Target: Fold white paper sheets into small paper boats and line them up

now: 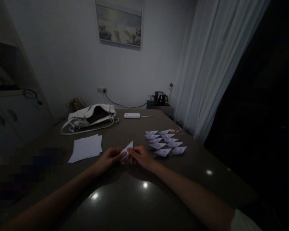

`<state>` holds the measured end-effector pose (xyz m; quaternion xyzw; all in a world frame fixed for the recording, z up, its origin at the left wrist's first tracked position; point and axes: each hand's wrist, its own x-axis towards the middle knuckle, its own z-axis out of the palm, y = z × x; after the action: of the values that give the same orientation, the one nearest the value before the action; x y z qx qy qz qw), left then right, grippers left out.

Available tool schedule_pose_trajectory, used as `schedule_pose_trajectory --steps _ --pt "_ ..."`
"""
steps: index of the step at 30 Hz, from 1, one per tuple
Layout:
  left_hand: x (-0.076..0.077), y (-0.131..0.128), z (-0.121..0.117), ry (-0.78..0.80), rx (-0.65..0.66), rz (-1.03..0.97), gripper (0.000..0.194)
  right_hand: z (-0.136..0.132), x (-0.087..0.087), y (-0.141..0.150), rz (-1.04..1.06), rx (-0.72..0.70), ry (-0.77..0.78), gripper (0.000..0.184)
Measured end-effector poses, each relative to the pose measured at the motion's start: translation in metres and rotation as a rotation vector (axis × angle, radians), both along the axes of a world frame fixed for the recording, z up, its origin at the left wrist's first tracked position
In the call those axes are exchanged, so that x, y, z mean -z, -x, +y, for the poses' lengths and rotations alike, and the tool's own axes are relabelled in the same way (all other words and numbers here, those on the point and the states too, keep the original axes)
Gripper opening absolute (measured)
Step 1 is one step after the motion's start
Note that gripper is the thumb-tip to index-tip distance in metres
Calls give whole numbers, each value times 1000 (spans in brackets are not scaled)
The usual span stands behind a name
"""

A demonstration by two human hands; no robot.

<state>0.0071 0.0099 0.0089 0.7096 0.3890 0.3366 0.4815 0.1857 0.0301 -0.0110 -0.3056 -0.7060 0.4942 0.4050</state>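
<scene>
Between both hands, just above the table, is a small folded white paper with one pointed tip rising toward the upper right. My left hand pinches its left lower part, thumb on top. From the other side my right hand grips it, with the thumb pressed on the near face. Fingers cover much of the fold, so its full shape is hidden. To the right of my hands, several folded paper boats stand in two rows. A loose stack of white paper sheets lies left of my left hand.
A white handbag sits at the table's back left. Beyond my hands lies a white power bank with a short cable. Small crumbs are scattered behind the boats. The dark glossy table reflects lights; a pale curtain hangs at right.
</scene>
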Motion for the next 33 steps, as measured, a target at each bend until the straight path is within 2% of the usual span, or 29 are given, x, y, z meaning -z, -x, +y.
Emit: schedule_pose_trajectory --steps 4,7,10,13,18,25,33 --pt "-5 -4 -6 144 -95 -105 45 2 -1 -1 20 20 -35 53" --pt "-6 -6 -9 229 -171 -190 46 2 -1 -1 56 -18 -40 51" --pt "-7 -6 -8 194 -120 -224 40 1 -3 -1 80 -60 -39 47" --pt "-6 -5 -4 125 -53 -222 36 0 -4 -1 77 -28 -29 44" --pt "-1 -5 2 56 -125 -145 39 5 -1 -2 52 73 -29 39" --pt "7 0 9 -22 -158 -118 39 8 3 -2 53 89 4 43" --pt "6 1 9 31 -162 -60 37 6 -1 -2 54 112 16 42"
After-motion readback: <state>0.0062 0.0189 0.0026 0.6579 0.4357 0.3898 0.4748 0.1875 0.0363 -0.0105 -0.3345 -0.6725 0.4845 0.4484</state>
